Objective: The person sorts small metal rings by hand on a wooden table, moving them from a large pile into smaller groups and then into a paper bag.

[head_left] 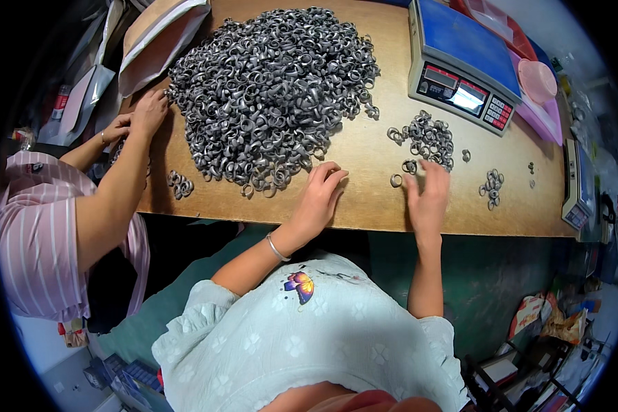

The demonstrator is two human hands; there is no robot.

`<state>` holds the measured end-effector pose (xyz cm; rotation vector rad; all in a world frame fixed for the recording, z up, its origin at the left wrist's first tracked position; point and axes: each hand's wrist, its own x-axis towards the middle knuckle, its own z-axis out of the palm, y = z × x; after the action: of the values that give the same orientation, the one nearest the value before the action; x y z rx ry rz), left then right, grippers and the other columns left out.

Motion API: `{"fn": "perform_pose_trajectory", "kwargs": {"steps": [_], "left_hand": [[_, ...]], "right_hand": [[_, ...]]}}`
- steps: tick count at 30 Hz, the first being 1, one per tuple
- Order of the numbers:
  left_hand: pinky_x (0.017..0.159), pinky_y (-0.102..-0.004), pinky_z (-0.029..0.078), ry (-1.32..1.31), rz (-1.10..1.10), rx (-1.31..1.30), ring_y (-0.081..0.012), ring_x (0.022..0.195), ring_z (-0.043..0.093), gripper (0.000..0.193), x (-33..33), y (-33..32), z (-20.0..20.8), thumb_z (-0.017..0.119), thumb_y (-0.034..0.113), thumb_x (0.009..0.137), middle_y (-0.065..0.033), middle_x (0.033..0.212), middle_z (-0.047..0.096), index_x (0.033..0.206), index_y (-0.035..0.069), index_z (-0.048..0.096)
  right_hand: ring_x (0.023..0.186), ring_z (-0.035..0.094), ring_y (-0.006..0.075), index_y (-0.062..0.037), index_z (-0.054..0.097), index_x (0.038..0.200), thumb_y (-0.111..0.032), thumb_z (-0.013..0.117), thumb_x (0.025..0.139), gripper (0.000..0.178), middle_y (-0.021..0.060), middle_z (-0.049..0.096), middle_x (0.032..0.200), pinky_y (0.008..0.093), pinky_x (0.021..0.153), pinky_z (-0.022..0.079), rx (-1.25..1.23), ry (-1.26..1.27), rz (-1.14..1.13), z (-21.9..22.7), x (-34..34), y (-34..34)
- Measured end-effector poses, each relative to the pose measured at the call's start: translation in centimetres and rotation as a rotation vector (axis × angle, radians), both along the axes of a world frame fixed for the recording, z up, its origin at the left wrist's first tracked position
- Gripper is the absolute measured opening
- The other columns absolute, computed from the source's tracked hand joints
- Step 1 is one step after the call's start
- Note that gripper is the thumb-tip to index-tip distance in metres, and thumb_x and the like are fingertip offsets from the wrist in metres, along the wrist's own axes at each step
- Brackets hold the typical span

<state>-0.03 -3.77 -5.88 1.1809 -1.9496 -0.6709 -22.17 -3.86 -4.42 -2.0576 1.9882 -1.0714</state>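
Observation:
A large heap of dark grey metal rings (268,96) covers the middle and left of the wooden table. My left hand (317,202) rests near the heap's front right edge, fingers loosely curved and apart, with nothing visible in them. On the right, my right hand (430,196) has thumb and forefinger spread. A single ring (410,167) lies right at those fingertips; whether they touch it I cannot tell. Another loose ring (396,180) sits just left of the thumb. Beyond the fingers is a smaller pile of rings (429,137).
A blue-topped digital scale (467,51) stands at the back right, beside a pink container (537,81). Small ring clusters lie at right (491,187) and left (180,185). A co-worker's hand (151,110) touches the heap's left side, near an open sack (161,51).

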Motion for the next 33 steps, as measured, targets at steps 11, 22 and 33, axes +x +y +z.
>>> {"fn": "perform_pose_trajectory", "kwargs": {"steps": [11,22,33], "left_hand": [[0.075,-0.0328,0.048,0.008,-0.086,0.039,-0.0274,0.093,0.055,0.039,-1.6,-1.0,0.1,0.063,-0.009,0.075,-0.0130,0.112,0.048,0.111,0.002,0.055],[0.082,-0.0334,0.045,0.120,-0.134,0.056,-0.0264,0.101,0.051,0.056,-4.2,-0.8,-0.1,0.071,-0.002,0.070,-0.0115,0.122,0.043,0.122,0.006,0.050],[0.078,-0.0375,0.045,-0.161,-0.265,0.009,-0.0325,0.091,0.052,0.027,-4.8,-3.1,-0.1,0.067,0.002,0.075,-0.0146,0.100,0.052,0.101,0.001,0.058]], "right_hand": [[0.091,0.051,0.0328,0.0001,0.058,0.092,-0.001,0.065,0.075,0.018,0.0147,0.053,0.094,0.0404,0.078,0.042,0.068,-0.011,-0.046,-2.0,-3.5,1.9],[0.093,0.051,0.0308,0.0007,0.059,0.095,0.006,0.063,0.069,0.027,0.0136,0.054,0.098,0.0370,0.082,0.042,0.135,-0.199,0.227,-1.1,-1.4,3.1],[0.096,0.049,0.0301,-0.0037,0.062,0.095,-0.012,0.070,0.074,0.024,0.0111,0.054,0.098,0.0404,0.083,0.040,0.017,0.270,-0.380,-2.5,-11.6,2.6]]}}
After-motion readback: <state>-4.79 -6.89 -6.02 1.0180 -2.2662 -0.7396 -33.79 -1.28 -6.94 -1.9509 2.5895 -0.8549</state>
